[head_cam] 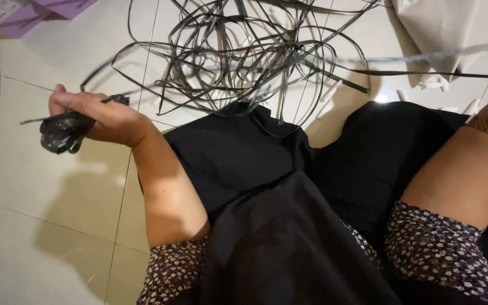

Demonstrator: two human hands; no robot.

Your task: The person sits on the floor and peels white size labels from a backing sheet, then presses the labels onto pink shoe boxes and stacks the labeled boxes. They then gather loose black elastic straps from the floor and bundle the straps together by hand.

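One view only, from the camera on my head. It looked steeply down over my lap at the tiled floor [40,186], close in; my left hand [94,116] sat at frame left, strap tangle [238,51] at top.

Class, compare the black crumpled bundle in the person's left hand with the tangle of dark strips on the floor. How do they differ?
The bundle is compact and crumpled; the tangle of strips is loose, looping and spread wide. The bundle is gripped in the left hand above the floor; the tangle lies on the tiles. Both look dark.
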